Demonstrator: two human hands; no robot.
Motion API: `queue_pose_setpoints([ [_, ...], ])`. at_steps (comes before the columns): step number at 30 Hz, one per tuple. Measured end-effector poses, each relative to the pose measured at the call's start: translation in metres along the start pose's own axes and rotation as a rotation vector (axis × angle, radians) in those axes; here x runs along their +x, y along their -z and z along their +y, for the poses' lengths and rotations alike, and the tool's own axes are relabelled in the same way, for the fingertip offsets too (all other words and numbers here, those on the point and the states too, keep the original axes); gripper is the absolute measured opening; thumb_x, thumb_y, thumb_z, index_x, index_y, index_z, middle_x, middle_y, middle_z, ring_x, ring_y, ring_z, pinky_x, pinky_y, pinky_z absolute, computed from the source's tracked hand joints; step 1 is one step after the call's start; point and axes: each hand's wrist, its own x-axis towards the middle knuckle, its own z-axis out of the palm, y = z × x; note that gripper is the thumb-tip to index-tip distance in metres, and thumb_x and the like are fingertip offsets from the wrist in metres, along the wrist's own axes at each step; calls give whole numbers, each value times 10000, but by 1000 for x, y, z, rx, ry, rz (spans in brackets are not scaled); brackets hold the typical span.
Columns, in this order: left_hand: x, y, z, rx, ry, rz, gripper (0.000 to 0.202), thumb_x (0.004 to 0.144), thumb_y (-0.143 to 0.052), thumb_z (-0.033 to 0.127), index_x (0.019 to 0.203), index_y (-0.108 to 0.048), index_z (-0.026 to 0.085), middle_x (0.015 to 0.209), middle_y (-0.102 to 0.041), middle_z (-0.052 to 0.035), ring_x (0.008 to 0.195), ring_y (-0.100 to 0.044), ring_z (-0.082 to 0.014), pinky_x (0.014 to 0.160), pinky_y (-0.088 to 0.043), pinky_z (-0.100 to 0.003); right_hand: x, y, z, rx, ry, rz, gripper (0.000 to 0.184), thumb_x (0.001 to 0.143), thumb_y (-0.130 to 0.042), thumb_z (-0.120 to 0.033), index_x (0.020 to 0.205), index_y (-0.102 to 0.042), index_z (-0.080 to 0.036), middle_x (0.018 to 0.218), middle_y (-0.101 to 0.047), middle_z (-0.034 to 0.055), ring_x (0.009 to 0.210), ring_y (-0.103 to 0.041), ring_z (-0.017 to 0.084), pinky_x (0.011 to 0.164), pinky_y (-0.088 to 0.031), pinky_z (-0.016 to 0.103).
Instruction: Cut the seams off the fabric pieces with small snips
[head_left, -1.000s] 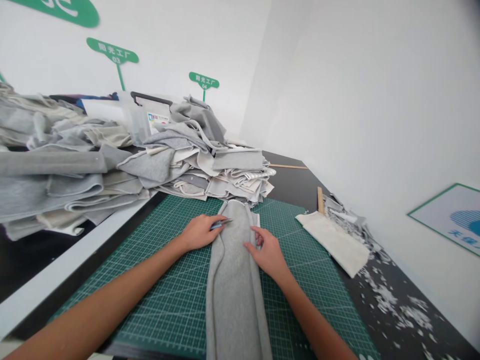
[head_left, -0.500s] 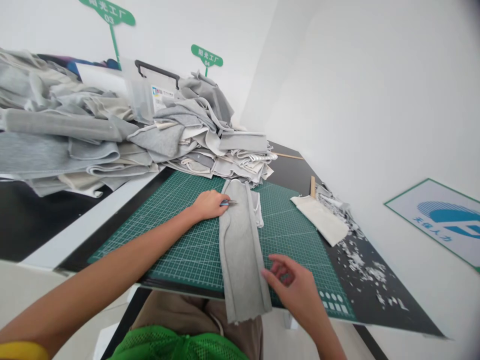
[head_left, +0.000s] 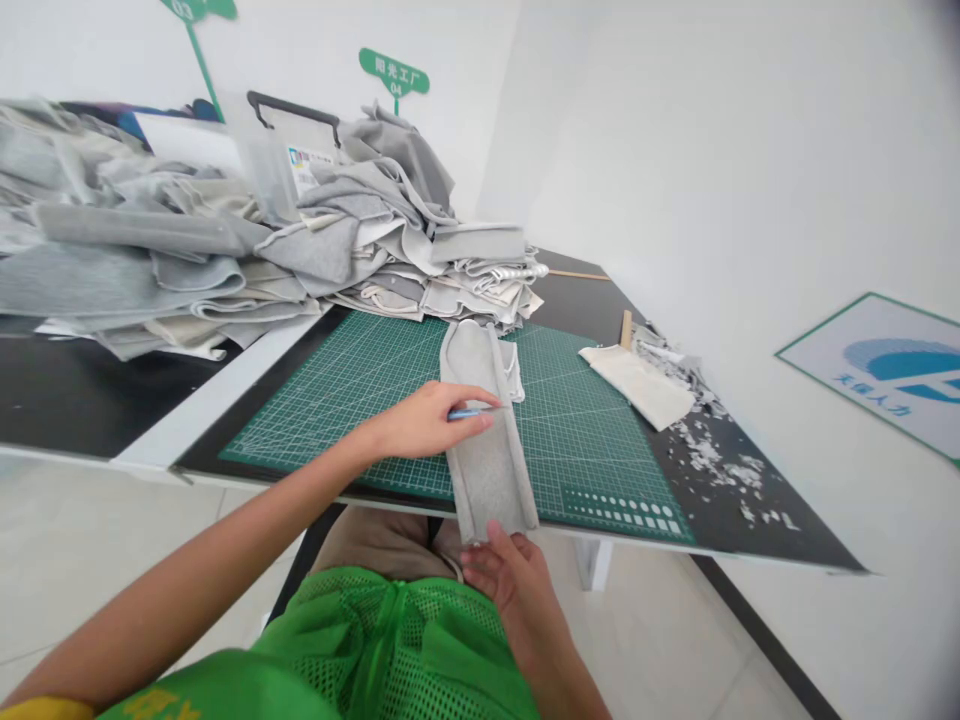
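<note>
A long grey fabric strip (head_left: 486, 465) with raised folded side edges lies lengthwise on the green cutting mat (head_left: 397, 375), its near end reaching past the table edge. My left hand (head_left: 427, 420) rests over the strip's middle, closed around a small blue-handled tool (head_left: 466, 413) with a thin metal tip; its exact kind is hard to make out. At the strip's near end, my right hand (head_left: 514, 575) pinches the fabric, thumb on top and fingers underneath. A paler folded fabric piece (head_left: 511, 372) shows beside the strip's far part.
Piles of grey and cream fabric (head_left: 367, 245) fill the back left, beside a clear plastic box (head_left: 271, 165) with a dark handle. On the right lie a cream cloth piece (head_left: 641, 388) and scattered fabric scraps (head_left: 712, 455). A wooden stick (head_left: 626, 328) stands near them.
My right hand has moved from beside the strip to its near end and taken hold. My left hand has shifted right and nearer across the strip. The view has tilted down.
</note>
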Motion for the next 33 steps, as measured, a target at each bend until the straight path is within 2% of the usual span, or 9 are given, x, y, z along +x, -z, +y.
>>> queue_pose_setpoints([
  [2,-18,-4,17,-29,-17,-69,361,954,-475,428,1240,-614,256,793,-685,28,622,-570,-105,625,-425,-216,0,-10,0,89,-23,-25,333,629,-851,-395,710,-683,-119,742,-743,100,652,-705,181,624,-584,273],
  [5,-32,-7,28,-45,-41,-157,354,963,-459,418,1237,-618,260,825,-708,27,612,-575,-105,618,-412,-222,-4,-12,-6,123,-29,-58,279,656,-843,-340,770,-722,-116,803,-759,99,661,-705,158,645,-581,249],
  [8,-31,-10,27,-42,-90,-244,346,953,-475,401,1233,-625,265,924,-734,20,635,-608,-116,646,-427,-239,-11,-10,-12,127,-30,-115,241,666,-840,-324,761,-735,-128,813,-766,95,680,-717,155,661,-581,242],
  [11,-26,-17,27,-2,-127,-297,352,917,-524,388,1240,-621,289,1008,-737,6,734,-655,-166,709,-441,-279,-14,-9,-15,120,-50,-153,227,665,-840,-330,730,-734,-139,808,-769,92,690,-727,163,665,-585,249],
  [16,-23,-26,25,45,-149,-376,378,831,-615,323,1208,-641,311,964,-743,8,788,-679,-214,699,-448,-295,-14,-8,-11,106,-80,-171,203,706,-814,-333,759,-755,-146,763,-765,66,632,-711,129,595,-570,199],
  [20,-25,-28,15,31,-131,-378,352,852,-606,347,1199,-648,299,1017,-739,22,832,-689,-198,720,-464,-281,-13,-5,-8,112,-95,-191,162,715,-808,-320,726,-756,-167,744,-765,40,603,-702,99,564,-553,155],
  [24,-26,-27,5,3,-171,-340,338,876,-601,357,1199,-650,269,1066,-737,10,853,-699,-177,729,-483,-270,-14,-2,-8,50,-94,-237,181,754,-777,-339,768,-766,-159,804,-775,65,657,-727,120,587,-567,166],
  [29,-31,-24,6,-9,-203,-320,335,885,-597,334,1209,-637,259,1074,-733,30,846,-697,-135,697,-490,-232,-17,2,-8,2,-73,-260,167,803,-740,-318,880,-769,-173,815,-778,71,705,-742,133,622,-583,178],
  [33,-33,-23,8,24,-202,-316,331,896,-585,348,1217,-627,274,1070,-731,54,850,-693,-127,690,-487,-226,-24,7,-9,-42,-40,-264,152,822,-720,-306,895,-768,-181,796,-777,64,690,-742,135,621,-592,188],
])
